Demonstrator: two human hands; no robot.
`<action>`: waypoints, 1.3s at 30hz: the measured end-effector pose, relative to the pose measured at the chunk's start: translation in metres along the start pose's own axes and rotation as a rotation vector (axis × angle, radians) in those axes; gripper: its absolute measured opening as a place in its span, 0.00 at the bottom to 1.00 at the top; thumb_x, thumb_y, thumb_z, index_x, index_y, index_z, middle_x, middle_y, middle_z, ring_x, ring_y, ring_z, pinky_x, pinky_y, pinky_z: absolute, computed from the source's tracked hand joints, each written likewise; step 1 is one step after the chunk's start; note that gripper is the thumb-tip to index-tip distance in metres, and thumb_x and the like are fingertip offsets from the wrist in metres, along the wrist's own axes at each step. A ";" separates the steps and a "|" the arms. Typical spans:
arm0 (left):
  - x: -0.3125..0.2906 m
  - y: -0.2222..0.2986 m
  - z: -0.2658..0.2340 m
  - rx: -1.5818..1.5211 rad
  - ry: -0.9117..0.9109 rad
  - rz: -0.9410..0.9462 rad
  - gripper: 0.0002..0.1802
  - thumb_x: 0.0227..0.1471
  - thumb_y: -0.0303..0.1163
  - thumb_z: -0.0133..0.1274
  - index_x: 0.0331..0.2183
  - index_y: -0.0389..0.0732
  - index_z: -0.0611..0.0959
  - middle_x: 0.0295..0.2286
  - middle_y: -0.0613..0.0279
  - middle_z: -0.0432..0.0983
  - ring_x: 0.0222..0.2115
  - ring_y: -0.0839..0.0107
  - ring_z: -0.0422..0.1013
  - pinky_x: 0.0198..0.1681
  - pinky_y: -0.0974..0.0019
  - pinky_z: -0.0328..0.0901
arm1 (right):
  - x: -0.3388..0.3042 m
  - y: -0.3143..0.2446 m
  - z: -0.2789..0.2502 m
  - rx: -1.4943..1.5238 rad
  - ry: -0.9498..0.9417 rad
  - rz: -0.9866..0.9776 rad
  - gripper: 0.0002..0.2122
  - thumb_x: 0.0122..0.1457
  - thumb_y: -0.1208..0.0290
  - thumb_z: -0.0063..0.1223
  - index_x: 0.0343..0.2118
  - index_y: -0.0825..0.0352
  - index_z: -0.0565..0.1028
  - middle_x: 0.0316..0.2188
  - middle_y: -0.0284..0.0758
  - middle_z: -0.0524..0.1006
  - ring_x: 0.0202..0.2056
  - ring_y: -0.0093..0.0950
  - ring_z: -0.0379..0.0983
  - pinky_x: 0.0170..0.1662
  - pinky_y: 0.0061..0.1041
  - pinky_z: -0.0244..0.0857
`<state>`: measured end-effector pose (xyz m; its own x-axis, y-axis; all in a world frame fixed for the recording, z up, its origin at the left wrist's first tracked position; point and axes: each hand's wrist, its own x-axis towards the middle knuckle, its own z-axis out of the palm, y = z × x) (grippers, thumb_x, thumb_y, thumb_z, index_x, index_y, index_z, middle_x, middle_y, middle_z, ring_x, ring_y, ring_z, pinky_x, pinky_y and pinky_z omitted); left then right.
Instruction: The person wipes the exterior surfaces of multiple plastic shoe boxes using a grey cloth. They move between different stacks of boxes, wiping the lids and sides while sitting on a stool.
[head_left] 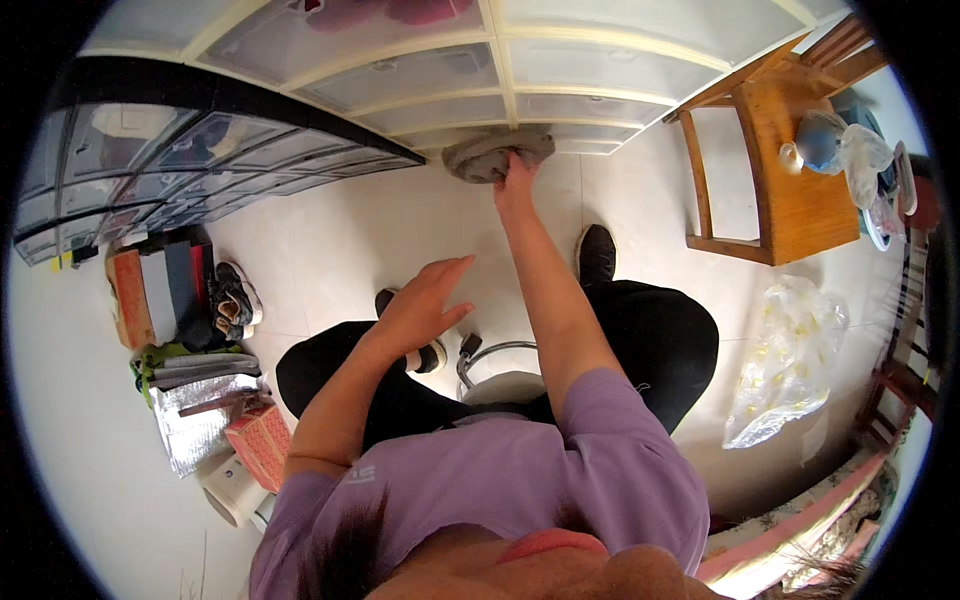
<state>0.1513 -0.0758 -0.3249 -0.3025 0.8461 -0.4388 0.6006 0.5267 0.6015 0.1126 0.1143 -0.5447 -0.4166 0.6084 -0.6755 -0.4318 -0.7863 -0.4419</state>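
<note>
My right hand [515, 172] grips a folded grey cloth [497, 152], soft, rounded and bunched, held at the foot of the white drawers [560, 70]. My left hand [425, 300] hovers open, holding nothing.

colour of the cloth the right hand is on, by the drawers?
Grey. The cloth lies bunched on the pale floor under the right hand; head view shows it.

The right hand's [516, 172] fingertips vanish into the grey cloth [490, 155]; drawer contents [380, 12] blur behind translucent fronts.
</note>
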 end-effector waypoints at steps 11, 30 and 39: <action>0.004 0.003 0.001 0.009 -0.076 -0.018 0.36 0.49 0.35 0.55 0.57 0.41 0.59 0.53 0.47 0.61 0.54 0.52 0.58 0.56 0.58 0.56 | 0.058 -0.071 -0.045 0.329 -0.014 -0.066 0.24 0.62 0.53 0.39 0.58 0.55 0.56 0.57 0.35 0.59 0.56 0.35 0.56 0.57 0.43 0.54; -0.002 0.010 0.004 0.053 -0.085 -0.003 0.33 0.49 0.34 0.55 0.54 0.36 0.63 0.50 0.49 0.64 0.52 0.54 0.60 0.54 0.59 0.58 | 0.133 -0.051 -0.095 0.190 -0.125 -0.166 0.21 0.61 0.52 0.35 0.53 0.59 0.64 0.55 0.33 0.63 0.53 0.35 0.60 0.56 0.43 0.55; -0.008 0.007 0.008 0.007 -0.070 -0.005 0.32 0.49 0.34 0.54 0.54 0.37 0.63 0.50 0.49 0.63 0.52 0.53 0.60 0.54 0.58 0.57 | 0.074 0.072 -0.011 0.120 -0.124 0.330 0.28 0.61 0.44 0.29 0.61 0.52 0.55 0.61 0.31 0.56 0.59 0.34 0.54 0.62 0.39 0.44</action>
<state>0.1640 -0.0798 -0.3229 -0.2536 0.8356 -0.4874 0.6048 0.5302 0.5943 0.0595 0.1015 -0.6333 -0.6397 0.3380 -0.6903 -0.3458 -0.9286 -0.1343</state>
